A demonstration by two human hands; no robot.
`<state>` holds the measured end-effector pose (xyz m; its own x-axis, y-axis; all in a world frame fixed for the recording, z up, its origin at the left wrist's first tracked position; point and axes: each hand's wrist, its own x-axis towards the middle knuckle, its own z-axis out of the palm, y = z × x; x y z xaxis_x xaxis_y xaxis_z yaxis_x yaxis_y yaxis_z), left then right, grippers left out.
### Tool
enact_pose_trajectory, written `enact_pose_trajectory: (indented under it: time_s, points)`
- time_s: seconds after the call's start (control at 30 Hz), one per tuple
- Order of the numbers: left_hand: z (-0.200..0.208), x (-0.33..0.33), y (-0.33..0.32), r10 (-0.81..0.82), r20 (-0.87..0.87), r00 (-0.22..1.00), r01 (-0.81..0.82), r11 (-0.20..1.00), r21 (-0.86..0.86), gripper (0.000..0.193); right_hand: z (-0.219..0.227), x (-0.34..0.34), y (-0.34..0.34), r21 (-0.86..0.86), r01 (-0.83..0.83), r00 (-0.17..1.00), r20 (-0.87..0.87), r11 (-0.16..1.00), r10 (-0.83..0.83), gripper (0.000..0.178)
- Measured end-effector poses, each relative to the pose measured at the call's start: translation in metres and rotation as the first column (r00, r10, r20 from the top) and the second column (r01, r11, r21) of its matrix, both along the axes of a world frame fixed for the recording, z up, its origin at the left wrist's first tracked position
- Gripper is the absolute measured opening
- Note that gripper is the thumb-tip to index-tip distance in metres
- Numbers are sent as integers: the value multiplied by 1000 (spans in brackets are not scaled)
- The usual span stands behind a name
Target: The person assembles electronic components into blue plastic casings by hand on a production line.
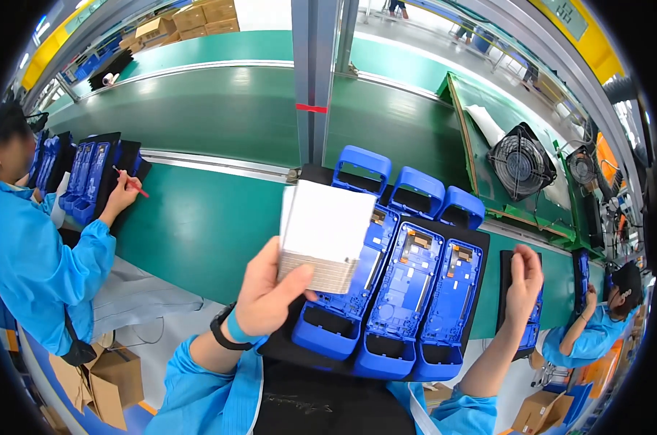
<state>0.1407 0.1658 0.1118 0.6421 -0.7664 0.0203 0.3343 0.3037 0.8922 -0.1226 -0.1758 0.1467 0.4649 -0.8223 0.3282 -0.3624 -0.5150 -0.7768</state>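
My left hand [274, 290] is closed around a thick stack of thin, white-faced rectangular pieces [330, 225]; their layered edges show toward me. The stack hides part of the left blue housing [328, 319]. Beside that lie a middle blue housing [404, 290] and a right blue housing [451, 293], open side up, with small parts inside. All three rest on a black foam tray [480, 261]. Raised at the right, apart from these housings, my right hand [524, 283] has its fingers curled together; whatever they hold, if anything, is hidden.
Another black tray [505, 272] with blue housings lies beneath my right hand. A black fan [522, 161] stands behind at the right. A metal post [314, 80] rises beyond the tray. Co-workers [42, 246] sit at both sides, and a green conveyor [212, 112] runs behind.
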Motion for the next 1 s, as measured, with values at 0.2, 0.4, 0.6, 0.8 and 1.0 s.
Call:
enact_pose_trajectory:
  time_s: [0.2, 0.4, 0.6, 0.8, 1.0]
  points:
    - [8, -11, -7, -28, 81, 996, 27, 1000, 14, 32, 53, 110, 102, -407, -683, 716, -207, 607, 667, 22]
    - [6, -11, -3, 18, 152, 988, -16, 1000, -17, 31, 37, 155, 132, -358, -809, 560, -223, 467, 798, 28]
    - [3, -10, -3, 81, 215, 973, -82, 997, -3, 30, 32, 163, 131, -312, -837, 522, -210, 449, 827, 25]
    - [3, -7, -6, 62, 263, 963, -67, 998, 7, 30, 30, 170, 129, -319, -851, 496, -220, 418, 840, 23]
    - [5, -6, -4, 12, 138, 990, -25, 995, 93, 31, 20, 171, 132, -363, -840, 515, -303, 402, 802, 23]
